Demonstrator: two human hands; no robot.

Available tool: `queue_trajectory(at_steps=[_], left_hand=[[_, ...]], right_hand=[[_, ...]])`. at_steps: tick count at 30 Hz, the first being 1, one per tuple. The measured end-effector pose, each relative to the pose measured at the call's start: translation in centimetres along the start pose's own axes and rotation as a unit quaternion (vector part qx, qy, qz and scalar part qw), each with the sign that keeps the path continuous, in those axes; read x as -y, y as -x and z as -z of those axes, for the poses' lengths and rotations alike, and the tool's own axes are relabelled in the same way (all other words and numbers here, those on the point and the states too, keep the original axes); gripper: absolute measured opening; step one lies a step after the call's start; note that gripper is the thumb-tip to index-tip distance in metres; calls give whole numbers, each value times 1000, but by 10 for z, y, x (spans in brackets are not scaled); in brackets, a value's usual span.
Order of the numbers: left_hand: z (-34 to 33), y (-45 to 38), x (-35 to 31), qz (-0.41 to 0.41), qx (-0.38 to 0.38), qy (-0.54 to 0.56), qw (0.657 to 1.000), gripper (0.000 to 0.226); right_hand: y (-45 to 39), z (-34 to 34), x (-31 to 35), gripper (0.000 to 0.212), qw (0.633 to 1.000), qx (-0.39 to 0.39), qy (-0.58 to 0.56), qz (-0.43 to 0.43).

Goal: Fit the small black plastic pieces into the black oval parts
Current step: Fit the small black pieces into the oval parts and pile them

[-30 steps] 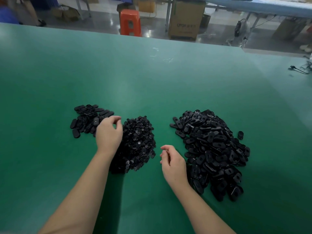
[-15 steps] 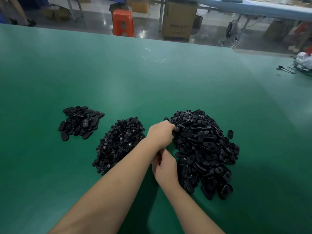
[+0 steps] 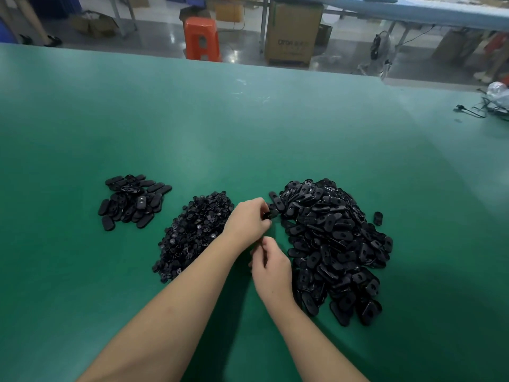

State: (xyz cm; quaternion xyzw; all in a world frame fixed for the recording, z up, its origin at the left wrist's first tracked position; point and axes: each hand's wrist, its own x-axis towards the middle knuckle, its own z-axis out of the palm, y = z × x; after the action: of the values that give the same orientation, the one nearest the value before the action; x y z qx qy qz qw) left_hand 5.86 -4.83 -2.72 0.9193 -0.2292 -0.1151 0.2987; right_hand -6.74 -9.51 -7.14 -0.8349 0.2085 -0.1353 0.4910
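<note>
On the smooth green table, a big heap of glossy black oval parts fills the centre right, with a mound of small black plastic pieces just left of centre. The left hand pinches a black oval part at the heap's edge. The right hand, fingers curled, may hold something; I cannot tell. A smaller pile of ovals lies at mid-left, and an orange stool stands beyond the table's far edge.

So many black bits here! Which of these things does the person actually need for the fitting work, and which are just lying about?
For the job:
- big oval-part pile
- small-piece pile
- smaller oval pile, far left
- left hand, pinching a black part
- right hand, fingers curled; what it holds is hidden

Just lying about:
- orange stool
- cardboard box
- cable at the table's right edge
- fan
</note>
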Motion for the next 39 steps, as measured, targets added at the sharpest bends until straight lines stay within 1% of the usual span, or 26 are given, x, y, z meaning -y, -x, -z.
queue_trajectory(at_steps=[3,6,9,11,13,16,17,20,22,24,25,28,29,31,33,34,37,39], left_hand=[[0,16,9,8,-53,63,997,21],[-1,37,17,-19,-78,61,995,19],[-1,58,25,-76,-49,38,995,18],[1,66,29,-91,-28,27,995,19],[3,69,32,-90,-27,34,995,24],[3,69,32,-78,-49,38,995,36],[3,69,31,-70,-58,39,995,35],[2,69,31,-41,-79,33,995,20],[2,69,31,-34,-82,24,996,22],[2,70,31,-48,-82,30,995,27],[2,71,31,-58,-78,38,995,28],[5,73,32,-75,-69,44,994,29],[7,73,33,-69,-77,29,994,30],[13,71,38,-31,-118,-18,992,32],[22,69,47,37,-162,-68,984,29],[27,69,53,74,-170,-90,979,29],[39,68,71,154,-159,-130,967,36],[44,68,82,179,-155,-148,960,39]], right_hand=[[-1,2,0,32,997,-29,-60,-46],[-2,3,2,36,992,-53,-104,-44],[-3,3,0,29,992,-72,-94,-44],[-3,3,-1,19,993,-71,-82,-41],[-2,3,-1,19,995,-63,-76,-35],[-2,2,-2,18,994,-58,-86,-33],[-3,2,-3,16,993,-59,-96,-33],[-2,1,-4,10,992,-51,-109,-35],[-2,1,-5,16,993,-39,-103,-31],[-3,0,-5,22,994,-29,-98,-35],[-3,0,-6,20,994,-25,-94,-40],[-4,-1,-8,4,994,-15,-93,-48],[-4,-1,-8,3,994,-14,-96,-45],[-3,-1,-7,8,995,-14,-94,-34],[-2,-1,-5,10,995,-15,-96,-34],[-2,-1,-5,9,994,-16,-98,-36],[-2,-1,-3,2,994,-17,-103,-40],[-2,0,-2,9,993,-15,-105,-43]])
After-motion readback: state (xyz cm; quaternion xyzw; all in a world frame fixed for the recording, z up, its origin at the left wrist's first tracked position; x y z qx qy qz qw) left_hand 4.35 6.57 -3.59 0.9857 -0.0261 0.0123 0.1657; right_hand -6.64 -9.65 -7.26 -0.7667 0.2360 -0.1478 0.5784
